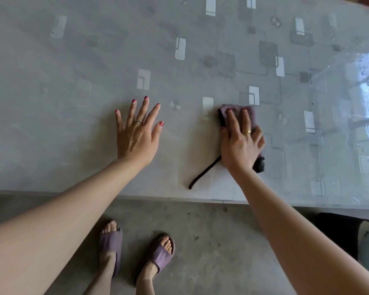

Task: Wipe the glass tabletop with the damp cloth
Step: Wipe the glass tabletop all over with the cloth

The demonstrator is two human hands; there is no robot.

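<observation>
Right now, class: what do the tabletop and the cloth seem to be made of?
Tabletop: apparently glass, glossy; it mirrors a bright window at the right, with a printed pattern showing through. Cloth: soft, fuzzy purple fabric, likely microfibre or terry; matte, nappy, crumpled.

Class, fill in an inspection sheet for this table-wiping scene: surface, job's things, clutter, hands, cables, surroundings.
Surface: glass tabletop, patterned beneath, glare at its right end.
Job's things: purple cloth flat on the glass, a dark cord trailing toward the near edge.
Clutter: nothing seen.
Hands: left hand spread flat on the glass, empty; right hand pressing on the cloth.
Cables: nothing seen.
Surroundings: concrete floor, feet in purple sandals, dark chair at right.
</observation>
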